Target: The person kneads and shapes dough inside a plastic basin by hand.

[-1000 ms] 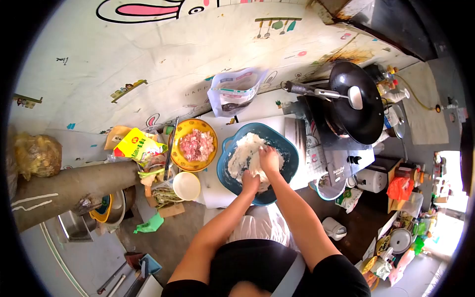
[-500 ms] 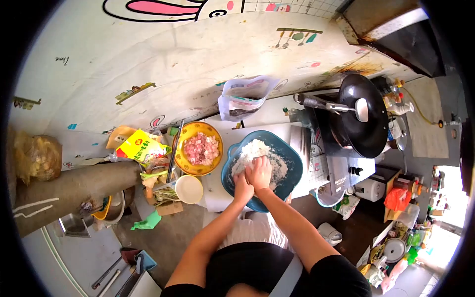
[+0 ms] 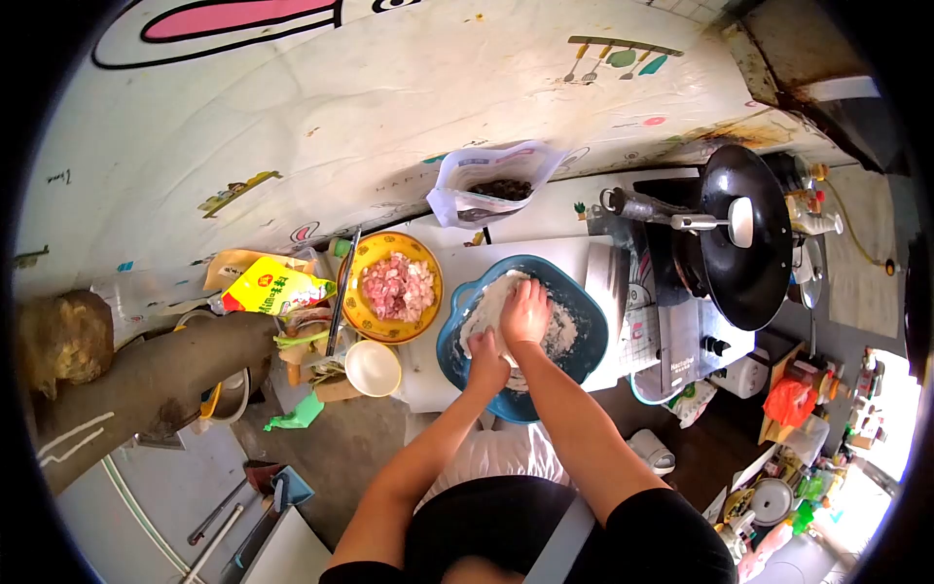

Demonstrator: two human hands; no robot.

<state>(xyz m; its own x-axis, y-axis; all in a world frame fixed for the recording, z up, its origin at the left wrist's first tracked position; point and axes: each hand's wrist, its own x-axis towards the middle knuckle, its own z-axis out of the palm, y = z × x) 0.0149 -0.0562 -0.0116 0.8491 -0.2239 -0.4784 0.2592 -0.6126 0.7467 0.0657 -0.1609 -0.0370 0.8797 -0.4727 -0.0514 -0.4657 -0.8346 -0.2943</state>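
Both hands are inside a blue basin (image 3: 595, 341) that holds white, floury dough (image 3: 489, 310). My left hand (image 3: 486, 358) is curled against the near left part of the dough, its thumb side up. My right hand (image 3: 525, 313) presses down on the dough's middle, fingers bent over its far side; the fingertips are partly hidden in flour. Loose flour and crumbs cling to the basin's inner walls. Left of the basin, a yellow patterned bowl (image 3: 431, 310) holds chopped pink meat (image 3: 397, 286), with dark chopsticks (image 3: 342, 292) along its left side.
A white bowl (image 3: 374, 368) sits at the board's (image 3: 420, 378) front left. Behind the basin stands an open plastic bag (image 3: 455, 200) with dark contents. To the right, a black wok (image 3: 744, 282) with a spatula (image 3: 739, 222) is on the stove. A yellow seasoning packet (image 3: 272, 287) lies left.
My right hand has shifted slightly forward and right in the basin, and my left hand has turned and drawn a little apart from it. The camera view has shifted slightly.
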